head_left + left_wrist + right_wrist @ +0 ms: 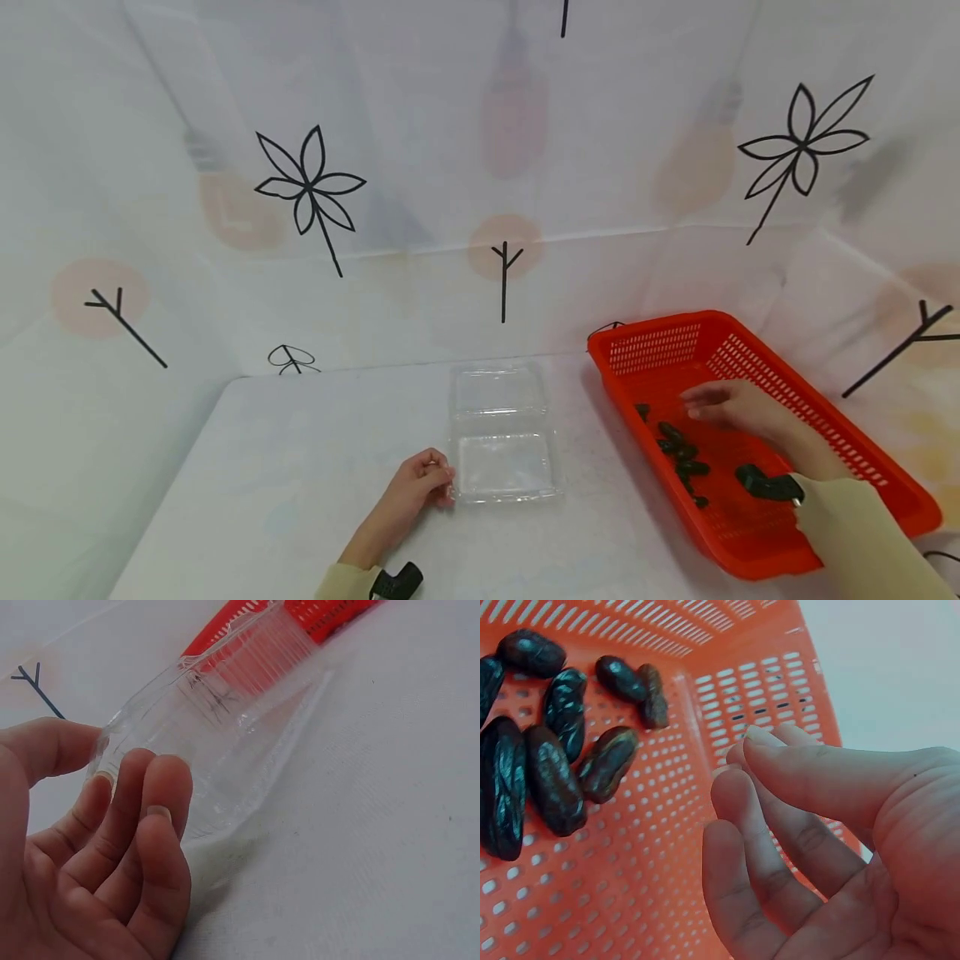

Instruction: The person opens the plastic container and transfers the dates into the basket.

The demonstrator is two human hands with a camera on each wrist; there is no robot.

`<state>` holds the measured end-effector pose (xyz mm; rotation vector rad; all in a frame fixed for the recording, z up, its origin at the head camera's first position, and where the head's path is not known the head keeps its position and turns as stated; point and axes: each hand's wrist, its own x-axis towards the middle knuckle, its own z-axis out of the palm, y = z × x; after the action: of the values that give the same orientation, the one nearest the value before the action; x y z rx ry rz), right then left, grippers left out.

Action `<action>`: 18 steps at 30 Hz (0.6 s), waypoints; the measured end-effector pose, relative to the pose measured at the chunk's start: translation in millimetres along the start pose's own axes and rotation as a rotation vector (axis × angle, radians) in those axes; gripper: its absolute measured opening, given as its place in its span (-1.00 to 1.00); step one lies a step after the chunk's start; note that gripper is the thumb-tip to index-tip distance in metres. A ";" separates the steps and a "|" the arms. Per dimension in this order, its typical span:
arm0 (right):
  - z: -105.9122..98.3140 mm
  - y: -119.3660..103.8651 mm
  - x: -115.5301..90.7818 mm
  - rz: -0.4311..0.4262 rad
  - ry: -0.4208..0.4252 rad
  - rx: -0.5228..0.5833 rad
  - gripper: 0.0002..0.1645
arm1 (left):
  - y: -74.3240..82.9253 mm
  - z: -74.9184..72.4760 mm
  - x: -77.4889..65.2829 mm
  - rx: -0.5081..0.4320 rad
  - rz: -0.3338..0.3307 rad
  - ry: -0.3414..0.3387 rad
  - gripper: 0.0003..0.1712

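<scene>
A clear plastic clamshell box [504, 467] lies unfolded on the white table, its two halves one behind the other. At its near left edge, my left hand [422, 482] pinches the rim between thumb and a fingertip. The left wrist view shows the thin see-through wall [217, 742] tilting away from the fingers [169, 787]. Over a red basket [720, 525] on the right, my right hand [738, 408] hovers with relaxed, bent fingers and holds nothing. Several dark brown dates [555, 780] lie on the basket floor, to the left of that hand.
The basket's slotted walls rise around the right hand. A patterned white cloth [420, 292] hangs behind the table [300, 467] and along its sides. Dark wrist devices [768, 483] sit on both sleeves.
</scene>
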<state>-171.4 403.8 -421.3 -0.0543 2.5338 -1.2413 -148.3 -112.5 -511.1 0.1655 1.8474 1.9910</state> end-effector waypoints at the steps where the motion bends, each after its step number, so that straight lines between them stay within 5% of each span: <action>1: -0.3 -1.0 -0.5 -0.005 0.004 0.005 -0.38 | 0.5 -0.6 0.1 0.009 0.001 0.000 -0.82; 18: 16.5 -40.1 -17.7 -0.127 0.100 0.069 -0.46 | 8.2 -9.6 -10.0 0.189 -0.009 0.074 -0.77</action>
<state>-153.8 369.3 -394.8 -0.1432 2.6049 -1.4119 -144.5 -125.4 -502.3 0.1398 2.0792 1.8367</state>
